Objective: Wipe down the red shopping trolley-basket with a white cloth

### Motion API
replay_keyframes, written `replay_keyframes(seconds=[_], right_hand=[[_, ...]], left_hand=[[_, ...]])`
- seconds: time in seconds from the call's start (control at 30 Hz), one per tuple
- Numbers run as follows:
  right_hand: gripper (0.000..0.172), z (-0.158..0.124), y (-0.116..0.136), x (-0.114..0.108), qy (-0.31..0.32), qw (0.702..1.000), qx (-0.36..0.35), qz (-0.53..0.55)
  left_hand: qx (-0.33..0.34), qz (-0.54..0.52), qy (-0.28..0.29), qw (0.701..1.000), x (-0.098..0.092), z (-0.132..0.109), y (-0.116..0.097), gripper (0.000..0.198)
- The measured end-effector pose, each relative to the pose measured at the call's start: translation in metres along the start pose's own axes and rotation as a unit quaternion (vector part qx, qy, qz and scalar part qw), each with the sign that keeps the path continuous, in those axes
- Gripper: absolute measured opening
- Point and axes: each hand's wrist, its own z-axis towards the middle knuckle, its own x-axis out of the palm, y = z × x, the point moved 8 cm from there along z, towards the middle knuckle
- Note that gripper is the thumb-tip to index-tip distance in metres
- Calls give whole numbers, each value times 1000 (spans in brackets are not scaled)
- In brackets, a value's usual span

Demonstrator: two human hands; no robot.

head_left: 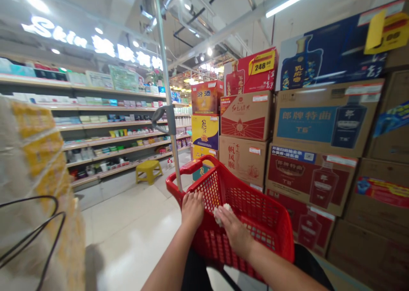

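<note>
A red plastic shopping cart basket (254, 199) with lattice walls stands right in front of me, tilted in my view. My left hand (192, 210) is closed over its near-left rim, close to the foot of a metal pole (163, 56). To the right, my right hand (235, 232) presses a crumpled white cloth or tissue (218, 218) against the rim, its fingers bent over the wad. Which of the two materials it is, I cannot tell. A grey plastic handle piece (171, 119) is fixed partway up the pole.
Stacked liquor cartons (244, 116) rise close on the right. Shelves of boxed products (118, 108) line the left, with a yellow stool (148, 171) before them. A wrapped yellow-white stack (44, 154) and black cables (47, 214) stand near left.
</note>
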Motion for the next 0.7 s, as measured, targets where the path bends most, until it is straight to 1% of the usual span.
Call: replay_keyframes(seconds=[0.07,0.13,0.2,0.27,0.33,0.37,0.4,0.47,0.5,0.57,0.63,0.67,0.7], right_hand=[[63,9,7,4,1,1000,-6,9],[59,21,12,17,43,999,12,19],[55,32,9,29,93,993,65,26],[49,40,-3,36,129,980,150,30],[37,41,-17,36,154,964,216,33],[34,40,-22,35,164,958,234,33],[34,36,-27,33,171,954,244,31],[35,23,-30,28,167,957,235,25],[38,16,-27,25,157,965,211,23],[56,1,-16,21,126,983,130,24],[71,-11,-6,17,99,993,59,38],[73,-13,-6,16,91,993,50,50],[72,-12,-9,16,86,992,60,69]], left_hand=[[3,-2,2,1000,1,-1,1,31],[7,-7,5,1000,1,-2,2,32],[12,-13,9,1000,2,-4,3,33],[12,-18,11,1000,2,-4,3,32],[8,-21,11,1000,2,-5,4,31],[6,-22,10,1000,1,-5,4,31],[3,-23,10,1000,1,-4,5,31],[-1,-24,10,1000,1,-4,5,30],[-3,-24,10,1000,1,-4,4,30],[-6,-25,9,1000,0,-4,4,29],[-11,-27,6,1000,1,-4,4,29],[-14,-28,4,999,1,-4,4,28],[-17,-30,2,999,1,-5,4,28]])
